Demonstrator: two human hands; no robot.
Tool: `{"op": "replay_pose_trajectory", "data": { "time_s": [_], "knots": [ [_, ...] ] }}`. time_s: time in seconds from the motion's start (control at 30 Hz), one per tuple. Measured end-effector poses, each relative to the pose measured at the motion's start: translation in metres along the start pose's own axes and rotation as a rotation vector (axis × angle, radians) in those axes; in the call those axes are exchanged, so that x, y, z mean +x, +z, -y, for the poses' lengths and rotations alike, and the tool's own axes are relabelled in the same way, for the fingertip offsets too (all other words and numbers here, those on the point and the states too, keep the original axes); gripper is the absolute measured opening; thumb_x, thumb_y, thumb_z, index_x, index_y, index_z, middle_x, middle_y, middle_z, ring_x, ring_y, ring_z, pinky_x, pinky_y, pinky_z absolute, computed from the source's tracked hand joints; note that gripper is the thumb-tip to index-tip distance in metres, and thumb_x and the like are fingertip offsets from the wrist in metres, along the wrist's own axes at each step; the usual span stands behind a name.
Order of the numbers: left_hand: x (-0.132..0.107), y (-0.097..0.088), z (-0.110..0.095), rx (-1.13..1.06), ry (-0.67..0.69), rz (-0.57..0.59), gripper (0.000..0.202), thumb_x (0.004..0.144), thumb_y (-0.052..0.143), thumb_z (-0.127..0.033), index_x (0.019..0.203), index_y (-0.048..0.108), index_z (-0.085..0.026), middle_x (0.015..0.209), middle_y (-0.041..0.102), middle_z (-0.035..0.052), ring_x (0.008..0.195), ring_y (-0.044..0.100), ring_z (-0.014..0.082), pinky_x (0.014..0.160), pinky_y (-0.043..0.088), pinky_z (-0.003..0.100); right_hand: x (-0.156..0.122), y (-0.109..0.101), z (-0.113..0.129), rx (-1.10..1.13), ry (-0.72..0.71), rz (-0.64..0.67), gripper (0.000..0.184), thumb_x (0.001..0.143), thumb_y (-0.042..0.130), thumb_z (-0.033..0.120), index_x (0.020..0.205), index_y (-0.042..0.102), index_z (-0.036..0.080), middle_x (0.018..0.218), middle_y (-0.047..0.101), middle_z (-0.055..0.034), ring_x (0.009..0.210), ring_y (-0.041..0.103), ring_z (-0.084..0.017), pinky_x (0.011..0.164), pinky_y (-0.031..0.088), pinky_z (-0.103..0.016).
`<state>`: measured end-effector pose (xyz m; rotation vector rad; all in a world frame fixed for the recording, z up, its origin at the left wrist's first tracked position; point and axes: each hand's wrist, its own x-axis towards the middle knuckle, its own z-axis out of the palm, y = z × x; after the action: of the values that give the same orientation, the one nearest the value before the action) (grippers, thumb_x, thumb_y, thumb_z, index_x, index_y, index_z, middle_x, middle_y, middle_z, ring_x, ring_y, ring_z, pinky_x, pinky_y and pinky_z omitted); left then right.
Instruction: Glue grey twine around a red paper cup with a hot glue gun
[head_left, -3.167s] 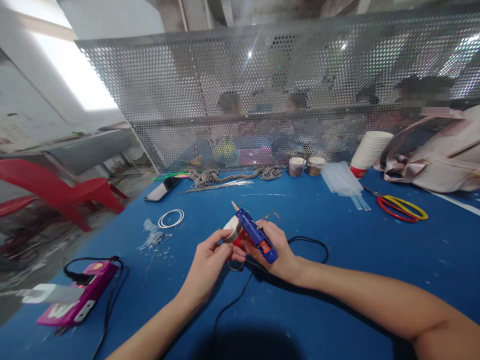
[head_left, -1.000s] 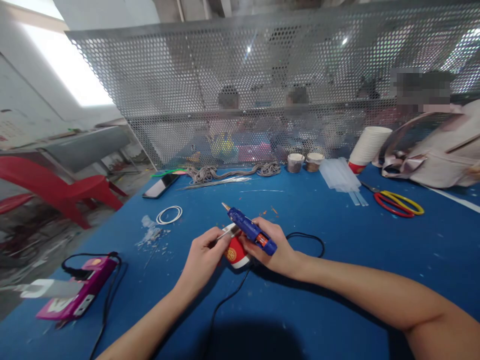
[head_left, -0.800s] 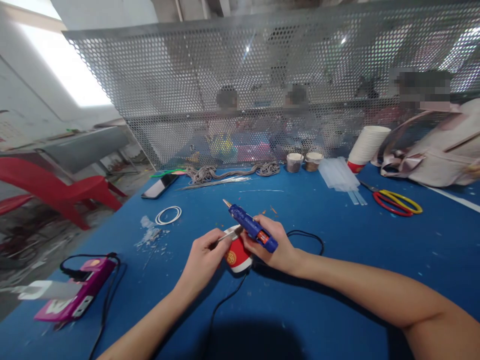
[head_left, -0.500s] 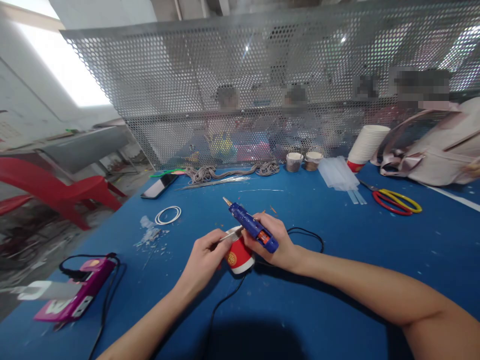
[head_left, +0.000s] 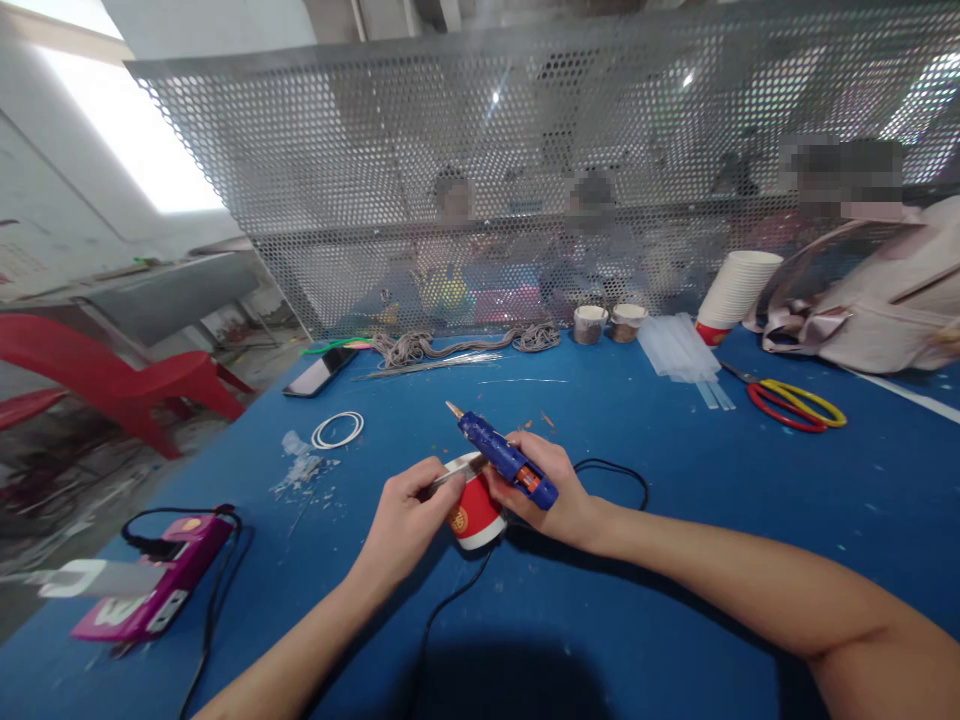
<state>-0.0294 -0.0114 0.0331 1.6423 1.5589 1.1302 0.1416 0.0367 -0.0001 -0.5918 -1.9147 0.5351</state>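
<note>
A red and white paper cup (head_left: 480, 515) with a gold emblem is tilted between my hands, low over the blue table. My left hand (head_left: 409, 505) is closed at the cup's left side, thumb and fingers pinching its rim together with a thin grey strip (head_left: 459, 472), which looks like cord. In my right hand (head_left: 561, 490) is a blue glue gun (head_left: 499, 447), its nozzle pointing up and to the left, away from the cup. The right fingers also reach the cup's right side, partly hidden behind the gun.
Grey cord (head_left: 409, 348), a phone (head_left: 321, 372) and white rings (head_left: 337, 430) lie behind. Stacked cups (head_left: 739, 290), scissors (head_left: 795, 403) and a bag (head_left: 877, 300) are at right; a purple power strip (head_left: 176, 575) sits left. The black cable (head_left: 454, 597) runs below the cup. A perforated screen (head_left: 360, 190) stands behind.
The cup has tipped slightly, and a little more of its white rim shows around the grey strip. Both hands keep nearly the same places and grips.
</note>
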Motion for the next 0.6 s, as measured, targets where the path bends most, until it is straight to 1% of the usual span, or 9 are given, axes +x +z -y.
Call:
{"op": "replay_pose_trajectory", "data": {
  "time_s": [0.17, 0.33, 0.4, 0.53, 0.6],
  "knots": [
    [0.0003, -0.0003, -0.0005, -0.004, 0.011, -0.010, 0.037, 0.075, 0.054, -0.035, 0.044, 0.041, -0.020, 0.047, 0.039, -0.0042, 0.048, 0.037, 0.0109, 0.047, 0.029, 0.023, -0.0007, 0.0012, 0.0015, 0.024, 0.064, -0.001, 0.010, 0.080, 0.057, 0.026, 0.078, 0.048, 0.021, 0.070, 0.058, -0.0010, 0.060, 0.052, -0.015, 0.060, 0.044, -0.028],
    [0.0004, -0.0014, 0.0010, -0.002, 0.012, 0.022, 0.037, 0.076, 0.053, -0.037, 0.044, 0.042, -0.019, 0.047, 0.040, -0.0042, 0.047, 0.037, 0.0106, 0.046, 0.029, 0.023, -0.0013, 0.0038, -0.0016, 0.071, 0.121, -0.006, 0.010, 0.079, 0.059, 0.022, 0.082, 0.049, 0.021, 0.074, 0.058, -0.0003, 0.063, 0.054, -0.014, 0.062, 0.046, -0.027],
    [0.0006, -0.0023, 0.0015, 0.000, 0.020, 0.030, 0.038, 0.077, 0.052, -0.036, 0.045, 0.043, -0.019, 0.048, 0.040, -0.0041, 0.048, 0.037, 0.0105, 0.047, 0.028, 0.023, -0.0004, 0.0043, -0.0031, 0.095, 0.119, -0.021, 0.011, 0.079, 0.059, 0.020, 0.085, 0.051, 0.021, 0.078, 0.058, -0.0008, 0.066, 0.055, -0.014, 0.064, 0.046, -0.026],
    [0.0008, -0.0038, 0.0013, -0.001, 0.021, 0.043, 0.037, 0.078, 0.051, -0.036, 0.045, 0.044, -0.019, 0.049, 0.041, -0.0037, 0.047, 0.037, 0.0103, 0.046, 0.028, 0.023, 0.0025, 0.0034, -0.0038, 0.129, 0.053, -0.023, 0.017, 0.079, 0.059, 0.017, 0.095, 0.053, 0.020, 0.089, 0.061, -0.0042, 0.077, 0.058, -0.015, 0.071, 0.049, -0.027],
    [0.0010, -0.0041, 0.0016, -0.009, 0.005, 0.052, 0.038, 0.078, 0.051, -0.036, 0.045, 0.043, -0.019, 0.049, 0.040, -0.0038, 0.046, 0.036, 0.0099, 0.044, 0.027, 0.023, 0.0032, 0.0025, -0.0032, 0.139, 0.060, -0.003, 0.018, 0.080, 0.058, 0.016, 0.096, 0.054, 0.020, 0.089, 0.063, -0.0044, 0.078, 0.060, -0.016, 0.072, 0.050, -0.028]
  ]
}}
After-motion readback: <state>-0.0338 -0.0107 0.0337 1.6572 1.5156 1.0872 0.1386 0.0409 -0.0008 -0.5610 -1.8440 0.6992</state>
